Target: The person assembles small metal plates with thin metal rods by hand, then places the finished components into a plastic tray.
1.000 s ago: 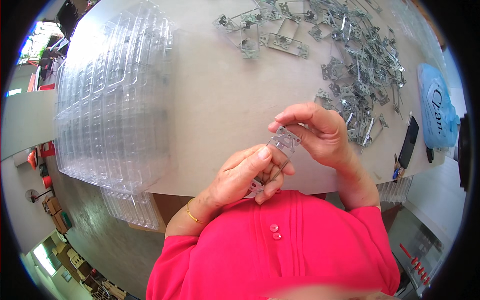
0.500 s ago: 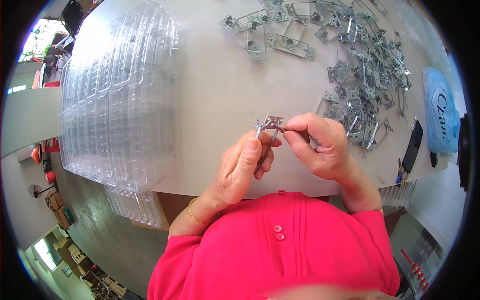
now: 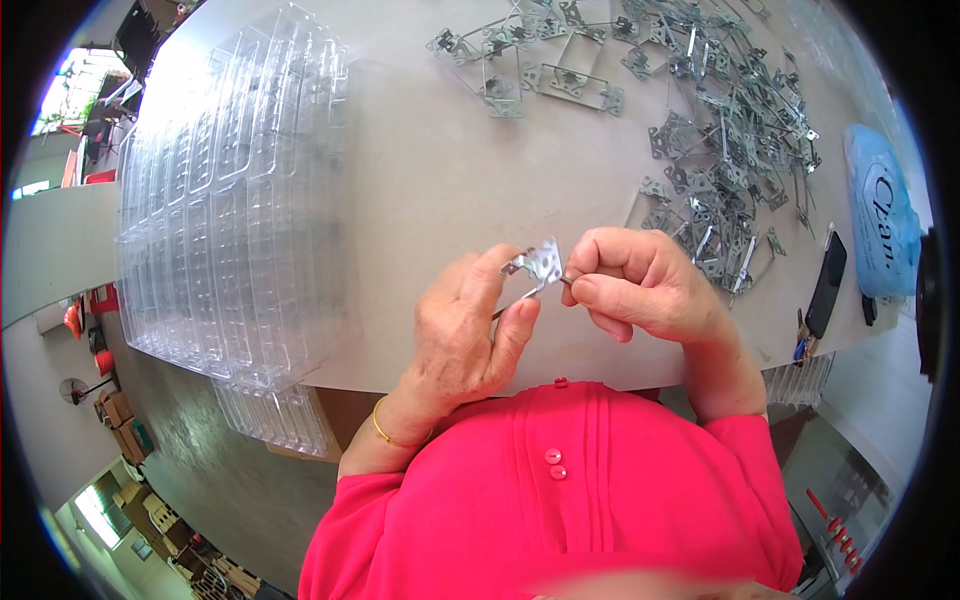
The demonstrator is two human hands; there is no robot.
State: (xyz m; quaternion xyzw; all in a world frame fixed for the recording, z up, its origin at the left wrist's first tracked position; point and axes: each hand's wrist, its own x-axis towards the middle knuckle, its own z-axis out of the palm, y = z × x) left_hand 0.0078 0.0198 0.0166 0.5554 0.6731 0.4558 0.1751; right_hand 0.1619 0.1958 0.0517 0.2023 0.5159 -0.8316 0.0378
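Metal bracket (image 3: 547, 263), part-hidden, clamped in L hand (image 3: 462, 325) grip; R hand (image 3: 645, 285) pinched on mostly hidden rod (image 3: 567, 281).

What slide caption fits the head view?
Left hand holding a metal bracket, right hand pinching a thin piece beside it.

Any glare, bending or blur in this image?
Head view: glare whitens the trays at upper left; head view: the table edge bows and the picture's rim goes black; head view: the left hand, right hand and bracket look fairly sharp, but a pink patch at the bottom is blurred.
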